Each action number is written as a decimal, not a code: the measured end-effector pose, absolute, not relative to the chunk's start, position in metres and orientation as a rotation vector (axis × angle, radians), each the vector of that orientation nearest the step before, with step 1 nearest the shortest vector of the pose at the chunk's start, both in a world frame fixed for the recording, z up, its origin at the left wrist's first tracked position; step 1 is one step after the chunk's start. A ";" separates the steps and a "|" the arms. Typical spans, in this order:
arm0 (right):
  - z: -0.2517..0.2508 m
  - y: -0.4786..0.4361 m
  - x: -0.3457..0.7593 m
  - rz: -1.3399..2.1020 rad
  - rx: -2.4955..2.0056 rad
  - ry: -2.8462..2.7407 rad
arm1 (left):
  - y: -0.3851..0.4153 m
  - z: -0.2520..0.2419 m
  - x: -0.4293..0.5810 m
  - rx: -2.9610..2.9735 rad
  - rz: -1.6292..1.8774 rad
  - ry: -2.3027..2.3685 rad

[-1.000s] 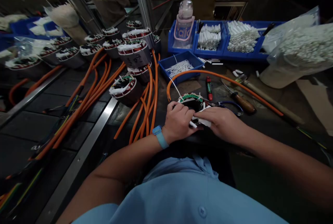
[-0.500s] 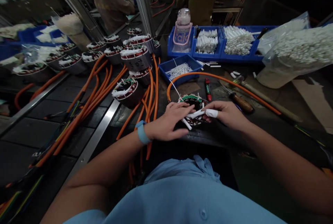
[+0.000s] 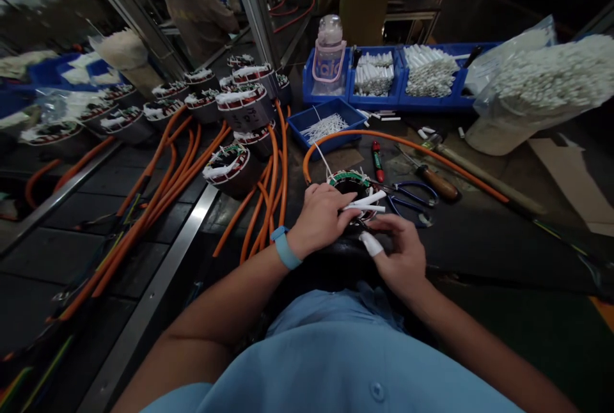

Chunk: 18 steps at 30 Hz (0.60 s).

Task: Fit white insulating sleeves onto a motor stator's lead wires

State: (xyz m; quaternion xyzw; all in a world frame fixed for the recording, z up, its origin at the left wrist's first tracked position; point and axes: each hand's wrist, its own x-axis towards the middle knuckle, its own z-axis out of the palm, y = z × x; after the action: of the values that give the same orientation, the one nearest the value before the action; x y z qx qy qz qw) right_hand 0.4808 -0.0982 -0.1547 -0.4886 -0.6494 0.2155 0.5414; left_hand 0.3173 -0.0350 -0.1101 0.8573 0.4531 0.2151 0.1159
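A motor stator (image 3: 349, 178) with a green lining and a white-laced winding rim lies on the bench in front of me. Over its left side rests my left hand (image 3: 322, 216), its thumb and fingers closed on white sleeving tubes (image 3: 368, 199) that point right across the opening. My right hand (image 3: 401, 252), white tape around its thumb, is at the stator's near right edge. Its thumb and fingertips are drawn together by a dark strand there; what they pinch is too small to make out. A thin white tie (image 3: 324, 158) sticks up at the stator's far left.
Blue-handled pliers (image 3: 413, 194), a red marker (image 3: 378, 162) and a wooden-handled screwdriver (image 3: 440, 183) lie to the right. Beyond are a small blue tray (image 3: 292, 124) of ties and blue bins (image 3: 399, 96) of tubes. Finished-looking stators (image 3: 244, 106) and orange cables (image 3: 158, 199) fill the left.
My right hand has left the white tubes and moved down toward the stator's near edge, uncovering the pliers. The tubes now point right, in my left hand.
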 end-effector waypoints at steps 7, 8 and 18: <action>-0.116 -0.072 0.503 -0.123 -1.038 -2.361 | -0.035 -0.109 0.312 2.674 0.480 1.192; -0.109 -0.067 0.504 -0.149 -1.066 -2.421 | -0.035 -0.111 0.311 2.690 0.485 1.163; -0.079 -0.010 0.506 0.675 -1.224 -2.519 | -0.027 -0.108 0.313 2.606 0.506 1.153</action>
State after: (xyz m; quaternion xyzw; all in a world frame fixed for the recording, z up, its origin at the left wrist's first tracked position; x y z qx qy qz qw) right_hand 0.5064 -0.0102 -0.0790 -0.4213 -0.8670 0.2322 0.1301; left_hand 0.3126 -0.0274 -0.1082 0.8936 0.3953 0.1734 0.1231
